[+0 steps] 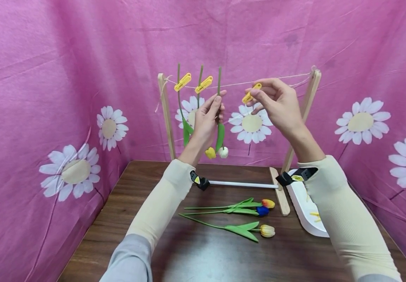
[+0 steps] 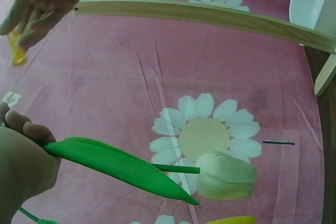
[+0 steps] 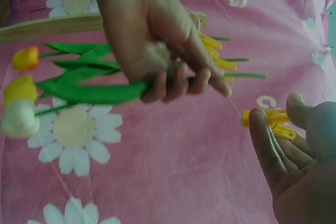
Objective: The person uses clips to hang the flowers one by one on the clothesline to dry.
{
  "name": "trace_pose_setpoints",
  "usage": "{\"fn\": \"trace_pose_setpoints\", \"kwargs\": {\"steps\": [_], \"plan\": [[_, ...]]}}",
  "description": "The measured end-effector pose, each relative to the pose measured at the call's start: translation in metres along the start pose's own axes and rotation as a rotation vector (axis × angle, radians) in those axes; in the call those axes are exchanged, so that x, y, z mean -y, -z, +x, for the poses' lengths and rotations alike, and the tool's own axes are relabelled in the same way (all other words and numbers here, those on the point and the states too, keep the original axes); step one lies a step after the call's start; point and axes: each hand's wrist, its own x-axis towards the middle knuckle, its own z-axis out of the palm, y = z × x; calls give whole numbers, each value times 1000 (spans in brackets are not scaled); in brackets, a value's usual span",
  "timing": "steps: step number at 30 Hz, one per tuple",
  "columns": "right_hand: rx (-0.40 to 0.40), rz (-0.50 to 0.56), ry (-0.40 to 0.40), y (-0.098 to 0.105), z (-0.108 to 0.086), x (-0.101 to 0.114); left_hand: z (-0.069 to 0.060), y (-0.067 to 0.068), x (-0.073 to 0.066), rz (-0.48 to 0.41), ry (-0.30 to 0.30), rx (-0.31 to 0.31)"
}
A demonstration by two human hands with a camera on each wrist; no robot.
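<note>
My left hand (image 1: 205,119) grips the green stem of a white artificial tulip (image 1: 223,152), head down, beside the string (image 1: 238,84). Between the thumb and fingers of my right hand (image 1: 282,103) is a yellow clothespin (image 1: 251,94), a short way right of that stem. Two more yellow clothespins clip upside-down tulip stems to the string on the left. In the right wrist view, an orange tulip (image 3: 26,57) and a yellow tulip (image 3: 19,89) hang beyond the white one. My left hand partly hides their leaves there.
Wooden posts (image 1: 167,117) hold up the string, joined low down by a white rod (image 1: 241,184). On the brown table (image 1: 146,227) lie an orange tulip (image 1: 268,203), a blue tulip (image 1: 262,211) and a cream tulip (image 1: 267,231). A white tray (image 1: 303,219) with yellow clothespins stands right.
</note>
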Motion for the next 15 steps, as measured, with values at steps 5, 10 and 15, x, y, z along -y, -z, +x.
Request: {"fn": "trace_pose_setpoints", "kwargs": {"steps": [5,10,15], "plan": [[-17,20,2,-22,21,4,7,-2,3,12,7,-31],[-87,111,-32,-40,42,4,12,-3,7,-7,15,-68],[-161,143,-68,-52,55,1,16,-4,9,-86,15,-91]]}}
